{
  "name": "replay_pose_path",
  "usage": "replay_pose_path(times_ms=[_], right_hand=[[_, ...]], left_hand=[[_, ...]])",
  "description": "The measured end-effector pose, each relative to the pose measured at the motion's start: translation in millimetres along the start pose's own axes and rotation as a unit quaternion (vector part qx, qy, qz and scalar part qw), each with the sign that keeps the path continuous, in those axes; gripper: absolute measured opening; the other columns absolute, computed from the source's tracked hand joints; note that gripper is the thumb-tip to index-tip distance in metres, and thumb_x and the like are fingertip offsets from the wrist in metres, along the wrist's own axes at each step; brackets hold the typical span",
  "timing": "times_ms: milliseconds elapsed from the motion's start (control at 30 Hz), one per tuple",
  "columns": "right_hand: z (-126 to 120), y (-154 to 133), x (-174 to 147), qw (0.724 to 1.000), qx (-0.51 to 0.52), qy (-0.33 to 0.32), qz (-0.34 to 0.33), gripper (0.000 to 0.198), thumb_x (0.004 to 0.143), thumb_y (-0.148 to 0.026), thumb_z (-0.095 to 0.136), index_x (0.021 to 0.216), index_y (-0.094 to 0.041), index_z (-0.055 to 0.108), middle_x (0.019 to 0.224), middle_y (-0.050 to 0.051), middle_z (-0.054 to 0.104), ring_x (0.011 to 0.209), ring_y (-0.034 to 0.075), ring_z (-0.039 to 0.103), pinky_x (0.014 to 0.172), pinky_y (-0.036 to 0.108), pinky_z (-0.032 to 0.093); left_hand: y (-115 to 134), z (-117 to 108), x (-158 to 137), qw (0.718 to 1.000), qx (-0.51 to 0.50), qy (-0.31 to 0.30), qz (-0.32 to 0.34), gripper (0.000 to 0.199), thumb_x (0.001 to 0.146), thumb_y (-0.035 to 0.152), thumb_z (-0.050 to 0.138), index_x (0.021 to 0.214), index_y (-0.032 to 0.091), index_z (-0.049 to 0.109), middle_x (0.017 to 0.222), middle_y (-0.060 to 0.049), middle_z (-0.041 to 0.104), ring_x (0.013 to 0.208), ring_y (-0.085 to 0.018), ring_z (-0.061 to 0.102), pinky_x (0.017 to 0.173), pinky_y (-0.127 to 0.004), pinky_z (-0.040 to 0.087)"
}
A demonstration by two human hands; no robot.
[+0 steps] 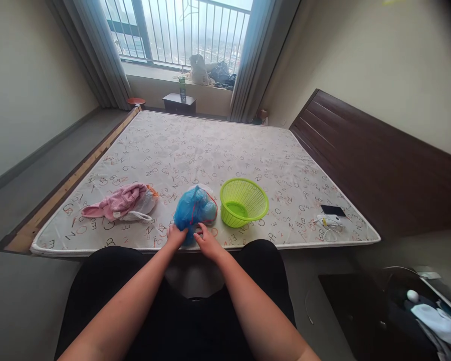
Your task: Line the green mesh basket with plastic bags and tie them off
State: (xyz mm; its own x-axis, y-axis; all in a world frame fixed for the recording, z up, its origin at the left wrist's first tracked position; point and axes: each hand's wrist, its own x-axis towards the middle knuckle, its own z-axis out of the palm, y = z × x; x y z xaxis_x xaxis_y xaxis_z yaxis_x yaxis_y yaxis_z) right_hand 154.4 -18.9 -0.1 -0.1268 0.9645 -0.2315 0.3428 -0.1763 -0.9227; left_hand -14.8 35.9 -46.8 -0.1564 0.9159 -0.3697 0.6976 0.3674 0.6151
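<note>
While the left hand (176,235) closes on the near left edge of the blue plastic bag (188,208), the right hand (206,240) stands at its near right edge with thumb and forefinger curved; whether film is caught between them cannot be determined. The bag lies on the mattress (210,160), directly ahead of both hands. Its long axis runs roughly forward, from a narrow tail between the hands to a peak at the far end. The left hand overlaps the tail more and is the nearer of the two. A red cord (194,213) crosses the bag ahead of the gap between the hands. Ahead and to the right of the right hand, just beside the bag, a green basket (244,193) stands upright with its mouth up. Left of the left hand, well apart, lies a pink cloth (126,200). The left fingertips are hidden by the film. Pale rounded contents show through the bag's right side; their identity is unclear.
</note>
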Motion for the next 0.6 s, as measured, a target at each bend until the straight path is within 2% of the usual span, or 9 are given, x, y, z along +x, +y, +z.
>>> replay_pose_path(times_ms=[100, 167, 233, 300, 367, 400, 433, 533, 600], right_hand=[[0, 3, -2, 0.998, -0.038, -0.043, -0.009, 0.055, 0.093, -0.038, 0.059, 0.144, -0.019, 0.05, 0.121, 0.013, 0.069, 0.112, 0.026, 0.064, 0.103, 0.043, 0.045], [1, 3, -4, 0.996, -0.056, -0.066, -0.008, 0.053, 0.093, -0.04, 0.059, 0.142, -0.02, 0.053, 0.118, 0.012, 0.07, 0.11, 0.027, 0.065, 0.1, 0.043, 0.047], [1, 1, -6, 0.993, -0.075, -0.089, -0.002, 0.053, 0.094, -0.041, 0.058, 0.142, -0.02, 0.052, 0.117, 0.012, 0.071, 0.109, 0.028, 0.066, 0.099, 0.043, 0.048], [2, -2, -7, 0.989, -0.095, -0.11, 0.002, 0.054, 0.095, -0.042, 0.055, 0.144, -0.019, 0.051, 0.118, 0.013, 0.07, 0.11, 0.029, 0.066, 0.098, 0.043, 0.048], [3, -5, -7, 0.986, -0.111, -0.125, 0.002, 0.054, 0.096, -0.043, 0.053, 0.144, -0.018, 0.051, 0.121, 0.015, 0.07, 0.112, 0.03, 0.066, 0.098, 0.044, 0.048], [4, -6, -7, 0.985, -0.119, -0.129, 0.002, 0.053, 0.096, -0.043, 0.053, 0.143, -0.018, 0.052, 0.123, 0.015, 0.069, 0.113, 0.031, 0.065, 0.099, 0.044, 0.048], [5, -6, -6, 0.984, -0.125, -0.13, 0.001, 0.052, 0.096, -0.044, 0.053, 0.142, -0.018, 0.054, 0.125, 0.015, 0.069, 0.115, 0.032, 0.065, 0.099, 0.045, 0.048], [9, -4, -3, 0.981, -0.142, -0.134, -0.001, 0.047, 0.096, -0.043, 0.053, 0.136, -0.019, 0.06, 0.13, 0.015, 0.067, 0.122, 0.033, 0.062, 0.103, 0.045, 0.046], [12, -1, -2, 0.978, -0.15, -0.144, 0.0, 0.046, 0.096, -0.044, 0.053, 0.134, -0.019, 0.062, 0.132, 0.015, 0.067, 0.124, 0.033, 0.061, 0.105, 0.045, 0.045]], left_hand=[[6, -17, 3, 0.991, 0.127, 0.05, -0.008, 0.067, 0.087, 0.054, 0.055, 0.138, 0.012, 0.05, 0.155, -0.028, 0.04, 0.151, -0.043, 0.023, 0.117, -0.055, 0.028], [15, -36, 10, 0.984, 0.173, 0.025, 0.039, 0.071, 0.089, 0.061, 0.049, 0.137, 0.009, 0.052, 0.147, -0.031, 0.048, 0.145, -0.044, 0.036, 0.114, -0.054, 0.033], [21, -59, 21, 0.979, 0.194, -0.04, 0.051, 0.075, 0.088, 0.067, 0.049, 0.137, 0.01, 0.052, 0.129, -0.03, 0.063, 0.127, -0.044, 0.057, 0.104, -0.053, 0.043], [21, -83, 35, 0.97, 0.196, -0.14, 0.043, 0.08, 0.079, 0.067, 0.064, 0.138, 0.014, 0.052, 0.118, -0.025, 0.07, 0.106, -0.041, 0.07, 0.092, -0.047, 0.052], [11, -105, 51, 0.943, 0.193, -0.27, -0.012, 0.083, 0.069, 0.061, 0.077, 0.136, 0.018, 0.055, 0.114, -0.022, 0.072, 0.086, -0.037, 0.075, 0.08, -0.044, 0.056], [3, -115, 59, 0.931, 0.208, -0.299, -0.031, 0.083, 0.066, 0.057, 0.081, 0.136, 0.018, 0.056, 0.116, -0.022, 0.072, 0.083, -0.036, 0.075, 0.078, -0.044, 0.056], [-6, -125, 67, 0.928, 0.234, -0.29, -0.026, 0.084, 0.065, 0.052, 0.083, 0.136, 0.018, 0.056, 0.118, -0.022, 0.071, 0.087, -0.037, 0.075, 0.08, -0.044, 0.056], [-32, -151, 93, 0.938, 0.296, -0.173, 0.049, 0.08, 0.071, 0.038, 0.078, 0.141, 0.011, 0.051, 0.133, -0.027, 0.063, 0.121, -0.04, 0.062, 0.099, -0.044, 0.048], [-43, -164, 107, 0.947, 0.301, -0.105, 0.045, 0.076, 0.078, 0.031, 0.069, 0.145, 0.007, 0.044, 0.141, -0.027, 0.057, 0.132, -0.039, 0.053, 0.105, -0.044, 0.043]])
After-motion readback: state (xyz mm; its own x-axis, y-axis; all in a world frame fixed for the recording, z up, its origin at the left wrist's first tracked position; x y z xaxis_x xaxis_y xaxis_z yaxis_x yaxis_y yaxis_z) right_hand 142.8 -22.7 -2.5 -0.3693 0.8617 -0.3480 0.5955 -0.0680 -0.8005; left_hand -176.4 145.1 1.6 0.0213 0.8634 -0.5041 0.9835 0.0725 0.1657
